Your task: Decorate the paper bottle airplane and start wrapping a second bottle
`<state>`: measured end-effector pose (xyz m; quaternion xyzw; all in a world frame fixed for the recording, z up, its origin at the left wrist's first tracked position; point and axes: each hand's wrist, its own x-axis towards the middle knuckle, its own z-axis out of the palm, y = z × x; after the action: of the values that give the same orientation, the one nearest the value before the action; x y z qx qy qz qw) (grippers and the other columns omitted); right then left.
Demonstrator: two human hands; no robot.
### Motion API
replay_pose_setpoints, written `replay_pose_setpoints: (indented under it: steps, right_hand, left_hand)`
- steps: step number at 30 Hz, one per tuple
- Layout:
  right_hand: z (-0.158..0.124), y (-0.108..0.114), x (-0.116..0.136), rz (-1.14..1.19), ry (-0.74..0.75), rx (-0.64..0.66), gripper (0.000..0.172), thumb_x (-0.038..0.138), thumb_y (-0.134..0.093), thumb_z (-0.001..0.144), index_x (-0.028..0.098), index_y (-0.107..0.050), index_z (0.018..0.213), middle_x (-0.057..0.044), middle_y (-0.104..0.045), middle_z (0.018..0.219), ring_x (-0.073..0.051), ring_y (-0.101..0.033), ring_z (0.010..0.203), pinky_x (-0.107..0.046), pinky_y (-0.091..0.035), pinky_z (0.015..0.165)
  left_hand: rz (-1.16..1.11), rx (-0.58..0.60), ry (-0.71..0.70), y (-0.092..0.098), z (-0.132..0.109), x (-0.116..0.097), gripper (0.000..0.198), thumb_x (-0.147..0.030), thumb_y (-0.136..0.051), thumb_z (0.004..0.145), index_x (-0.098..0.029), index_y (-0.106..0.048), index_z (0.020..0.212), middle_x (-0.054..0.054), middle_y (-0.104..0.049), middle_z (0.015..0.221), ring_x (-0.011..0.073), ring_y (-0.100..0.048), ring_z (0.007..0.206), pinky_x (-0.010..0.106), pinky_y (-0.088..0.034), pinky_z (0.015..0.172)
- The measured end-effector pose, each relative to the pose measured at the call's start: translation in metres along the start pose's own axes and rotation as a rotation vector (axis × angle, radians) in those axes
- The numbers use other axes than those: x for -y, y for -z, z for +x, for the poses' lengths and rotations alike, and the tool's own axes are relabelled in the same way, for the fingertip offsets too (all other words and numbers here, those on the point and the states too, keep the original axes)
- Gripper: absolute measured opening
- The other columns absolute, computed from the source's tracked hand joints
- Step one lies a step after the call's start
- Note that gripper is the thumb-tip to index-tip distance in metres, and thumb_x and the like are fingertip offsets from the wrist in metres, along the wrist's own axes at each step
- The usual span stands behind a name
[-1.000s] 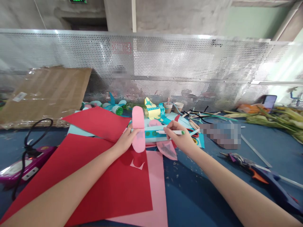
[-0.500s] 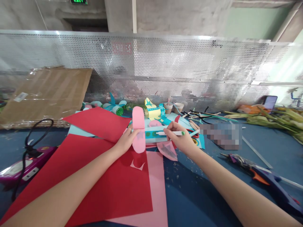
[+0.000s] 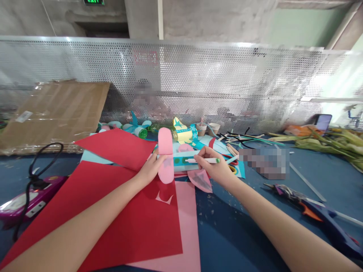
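We're working on a paper plane model (image 3: pixel 180 158) — pale body, blue band, pink wing and fins — lying crosswise between our two hands, so let's place everything from that. Our left hand (image 3: pixel 149 167) is on the plane's left end, right against the rounded pink wing (image 3: pixel 165 142). The tips of those fingers are partly hidden there, so we can't tell if they're properly clamped on it or just resting.

Our right hand (image 3: pixel 214 166) is at the plane's right end with thumb and fingers pinched together on a white marker (image 3: pixel 211 160) with a green end. The tip points at the right one of two green dots on the blue band (too small for us to tell whether it's actually touching).

Under the plane and toward us there's a big red sheet (image 3: pixel 133 223), with a pink sheet (image 3: pixel 189 223) poking out from beneath it and a little pink scrap (image 3: pixel 163 199) on top. Just beyond the plane sits a yellow model with blue stars (image 3: pixel 184 134), then two cups (image 3: pixel 202 129) past its right end. Well off to the plane's right we've got a blue glue gun (image 3: pixel 330 219) — orange trigger — and far left of it, a purple power strip (image 3: pixel 35 204).
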<state>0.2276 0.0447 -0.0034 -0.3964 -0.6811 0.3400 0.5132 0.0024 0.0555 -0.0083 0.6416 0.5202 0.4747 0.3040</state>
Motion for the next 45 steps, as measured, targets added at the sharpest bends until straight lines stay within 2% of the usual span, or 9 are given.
replay_pose_setpoints:
  steps: [11, 15, 21, 31, 41, 45]
  right_hand:
    - [-0.0011, -0.0012, 0.0028, 0.006, 0.009, 0.015, 0.028, 0.043, -0.062, 0.082, 0.024, -0.045, 0.068, 0.004, -0.053, 0.057, -0.014, -0.048, 0.055, -0.029, -0.037, 0.057]
    - [-0.0014, -0.0011, 0.0025, 0.002, 0.01, 0.027, 0.029, 0.044, -0.062, 0.082, 0.024, -0.045, 0.068, 0.004, -0.053, 0.057, -0.014, -0.049, 0.055, -0.029, -0.037, 0.056]
    - [-0.0018, -0.0017, 0.0024, 0.026, 0.013, 0.054, 0.027, 0.04, -0.062, 0.083, 0.024, -0.045, 0.069, 0.004, -0.054, 0.057, -0.014, -0.049, 0.055, -0.029, -0.038, 0.057]
    - [0.0001, 0.0012, 0.0005, -0.044, 0.002, -0.024, 0.025, 0.038, -0.059, 0.082, 0.024, -0.045, 0.068, 0.005, -0.05, 0.056, -0.014, -0.047, 0.055, -0.029, -0.035, 0.056]
    - [-0.0004, 0.001, -0.0018, -0.019, 0.013, 0.027, 0.023, 0.038, -0.059, 0.083, 0.024, -0.045, 0.07, 0.005, -0.051, 0.058, -0.014, -0.047, 0.056, -0.029, -0.035, 0.057]
    - [0.0006, 0.001, -0.0009, -0.039, 0.005, -0.003, 0.024, 0.035, -0.059, 0.081, 0.024, -0.043, 0.067, 0.006, -0.046, 0.056, -0.013, -0.041, 0.054, -0.028, -0.032, 0.054]
  left_hand:
    - [-0.003, 0.006, 0.019, 0.0012, -0.0029, -0.005, 0.033, -0.044, -0.053, 0.078, -0.026, -0.068, 0.101, 0.001, -0.067, 0.122, 0.0264, -0.058, 0.117, 0.032, -0.045, 0.101]
    - [0.0, -0.01, 0.037, 0.0009, -0.0035, -0.0059, 0.037, -0.043, -0.053, 0.078, -0.026, -0.066, 0.109, 0.001, -0.068, 0.122, 0.0258, -0.058, 0.119, 0.032, -0.044, 0.102]
    - [-0.001, -0.009, 0.024, 0.0006, -0.0022, -0.0037, 0.036, -0.043, -0.053, 0.078, -0.026, -0.066, 0.106, 0.0, -0.067, 0.124, 0.0254, -0.057, 0.121, 0.031, -0.043, 0.103]
    - [-0.006, -0.005, 0.028, 0.0002, -0.0025, -0.0049, 0.038, -0.044, -0.053, 0.077, -0.025, -0.066, 0.107, 0.001, -0.067, 0.125, 0.0258, -0.056, 0.121, 0.032, -0.042, 0.104]
    - [0.0, -0.01, 0.029, 0.0, -0.0018, -0.004, 0.036, -0.043, -0.052, 0.077, -0.026, -0.066, 0.106, 0.001, -0.067, 0.123, 0.0259, -0.057, 0.12, 0.032, -0.043, 0.103]
    - [-0.003, -0.018, 0.025, -0.0001, -0.0022, -0.0053, 0.033, -0.042, -0.053, 0.077, -0.027, -0.067, 0.102, 0.0, -0.067, 0.124, 0.0257, -0.057, 0.121, 0.031, -0.043, 0.103]
